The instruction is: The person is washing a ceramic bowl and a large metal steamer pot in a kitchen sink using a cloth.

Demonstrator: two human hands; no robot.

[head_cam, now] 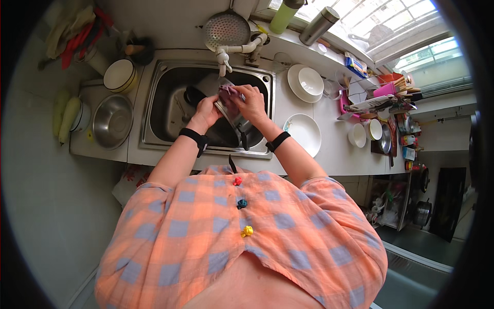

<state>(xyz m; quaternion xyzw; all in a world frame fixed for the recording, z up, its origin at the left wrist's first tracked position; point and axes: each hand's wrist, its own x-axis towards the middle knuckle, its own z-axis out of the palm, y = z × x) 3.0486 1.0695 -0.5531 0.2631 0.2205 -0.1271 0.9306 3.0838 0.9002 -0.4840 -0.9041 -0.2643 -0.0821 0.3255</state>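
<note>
Over the sink, my left hand grips the edge of what looks like a pot lid, tilted steeply with its thin pale rim showing. A purple cloth is bunched in my right hand and pressed against that lid just below the faucet. A black rounded part shows left of the lid; whether it belongs to it, I cannot tell. Lower in the basin lie a utensil and a dark piece with a black handle, partly hidden by the lid and my hands.
Right of the sink stand a white plate, a plate with a bowl on it and a dish rack. Leftward are a steel basin and stacked bowls. A skimmer hangs behind the faucet; bottles line the sill.
</note>
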